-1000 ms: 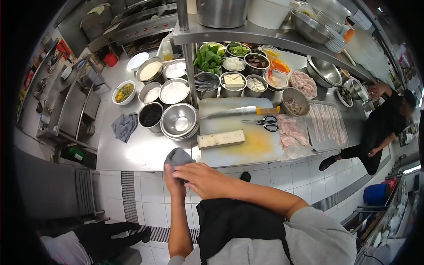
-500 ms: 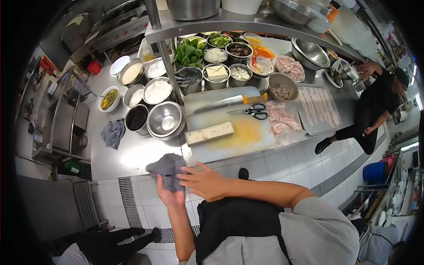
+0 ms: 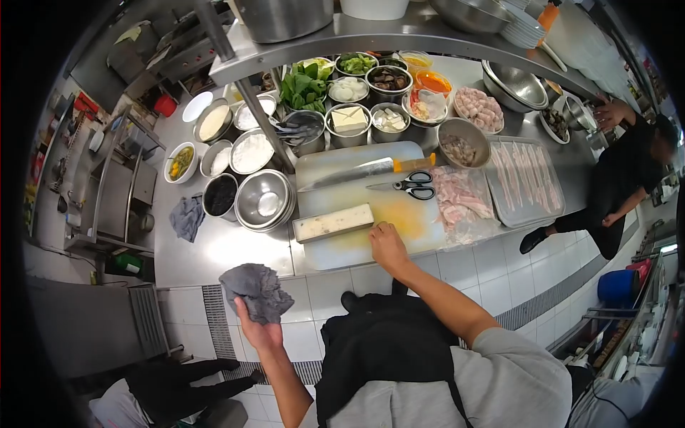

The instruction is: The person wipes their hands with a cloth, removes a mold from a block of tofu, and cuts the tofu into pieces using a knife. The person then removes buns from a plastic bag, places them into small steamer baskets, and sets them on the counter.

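Observation:
A crumpled grey cloth (image 3: pixel 258 291) rests in my left hand (image 3: pixel 258 329), held in front of the counter's edge. My right hand (image 3: pixel 387 246), its fingers curled, is at the front part of the white cutting board (image 3: pixel 421 235); whether it holds anything is hidden. Just left of its fingertips lies a pale rectangular block (image 3: pixel 333 222). Behind the block are a large knife (image 3: pixel 349 175) with a yellow handle and black-handled scissors (image 3: pixel 414 187). Raw meat slices (image 3: pixel 460 196) on plastic touch the board's right side.
Nested steel bowls (image 3: pixel 264 201) and a second grey cloth (image 3: pixel 187 217) stand left of the board. Ingredient bowls line the back under a steel shelf (image 3: pixel 357 36). A tray of meat strips (image 3: pixel 531 214) is at right. A person (image 3: pixel 621 178) is beyond it; another (image 3: pixel 171 392) is lower left.
My right hand has left the cloth and moved up and right to the cutting board. My left hand has kept the cloth and shifted slightly left and down. The view has moved too.

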A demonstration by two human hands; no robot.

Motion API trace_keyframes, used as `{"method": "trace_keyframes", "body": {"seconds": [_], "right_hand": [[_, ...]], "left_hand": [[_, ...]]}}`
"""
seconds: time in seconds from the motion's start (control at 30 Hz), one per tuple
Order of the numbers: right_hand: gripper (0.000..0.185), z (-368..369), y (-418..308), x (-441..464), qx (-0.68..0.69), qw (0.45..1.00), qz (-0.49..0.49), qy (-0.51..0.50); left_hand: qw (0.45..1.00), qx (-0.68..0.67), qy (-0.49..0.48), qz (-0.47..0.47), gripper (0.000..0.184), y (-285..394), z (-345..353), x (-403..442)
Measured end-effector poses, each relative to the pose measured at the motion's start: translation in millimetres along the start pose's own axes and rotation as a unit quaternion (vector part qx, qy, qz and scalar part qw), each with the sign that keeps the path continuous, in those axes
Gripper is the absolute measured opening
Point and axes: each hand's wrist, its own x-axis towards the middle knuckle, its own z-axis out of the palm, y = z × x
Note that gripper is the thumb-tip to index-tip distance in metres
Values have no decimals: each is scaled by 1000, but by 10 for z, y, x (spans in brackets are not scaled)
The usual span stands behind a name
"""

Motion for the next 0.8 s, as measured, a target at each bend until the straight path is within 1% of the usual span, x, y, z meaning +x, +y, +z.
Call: {"method": "trace_keyframes", "body": {"seconds": [0.03,0.07,0.1,0.13,0.17,0.2,0.27,0.3,0.33,0.37,0.43,0.47,0.5,0.53,0.57,0.6,0.63,0.67,0.7,0.73,0.77,0.8], "right_hand": [[8,-54,47,-28,9,1000,-22,-8],[7,-137,129,-87,46,999,20,8],[6,-237,267,-165,84,994,57,25],[5,-450,383,-240,89,992,75,49],[4,-694,524,-332,95,989,93,72],[3,-860,757,-450,25,989,100,101],[15,-1123,1312,-645,-144,980,138,11],[15,-1220,1266,-619,-141,981,133,11],[20,-1361,1220,-609,-164,978,123,26],[24,-1486,1157,-566,-187,975,114,42],[32,-1455,906,-329,-46,998,47,20],[34,-1431,601,-190,40,998,17,35],[35,-1398,236,-33,123,991,-14,50],[41,-1402,-149,149,149,983,-88,57],[48,-1238,-405,232,205,969,-132,41],[56,-1100,-689,307,191,964,-182,4],[60,-834,-916,272,185,959,-211,-27],[64,-613,-1062,223,178,952,-241,-58],[64,-579,-1132,244,179,952,-243,-56],[67,-555,-1173,276,178,945,-264,-77],[70,-525,-1210,269,179,937,-283,-103],[70,-425,-1241,237,181,936,-282,-105]], "left_hand": [[1000,7,-21,3,64,-42,13,-24],[1000,9,-18,5,64,-42,67,-49],[999,-39,-33,-1,69,-28,132,-75],[995,-87,-45,-5,74,-17,160,-103],[996,-86,-39,1,74,-12,151,-121],[994,-93,-49,2,77,-4,140,-133],[993,-101,-58,7,80,-17,96,-140],[992,-117,-56,0,75,-47,46,-125],[990,-132,-54,-7,71,-74,21,-99],[990,-132,-55,-2,71,-117,40,-76],[991,-119,-52,-33,71,-225,156,-70],[991,-116,-57,-34,71,-273,264,-84],[986,-127,-80,-73,67,-337,401,-118],[979,-137,-102,-114,64,-423,525,-155],[978,-135,-106,-116,64,-549,632,-196],[961,-180,-133,-165,56,-680,719,-243],[938,-224,-158,-213,49,-757,750,-260],[938,-222,-160,-213,49,-783,713,-235],[973,-72,-152,-155,41,-793,667,-196],[982,80,-141,-93,34,-803,637,-157],[991,98,-68,-59,25,-803,781,-215],[991,99,-65,-60,25,-848,822,-229]]}}
